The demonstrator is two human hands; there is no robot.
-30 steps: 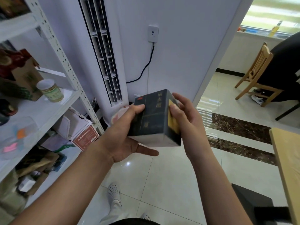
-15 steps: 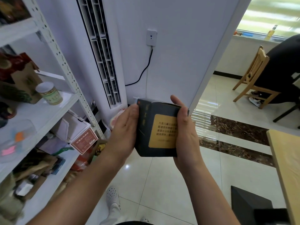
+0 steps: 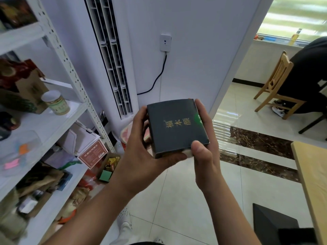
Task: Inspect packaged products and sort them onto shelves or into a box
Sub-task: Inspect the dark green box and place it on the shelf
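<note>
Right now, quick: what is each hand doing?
Left hand: grips the dark box from its left side.
Right hand: grips the same box, thumb on its near corner.

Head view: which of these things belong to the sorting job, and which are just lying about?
Job: dark box, held by left hand and right hand; shelf unit; can and red-labelled carton on its shelves.
Lying about: wooden chair; power cable; wooden table; standing air conditioner.
</note>
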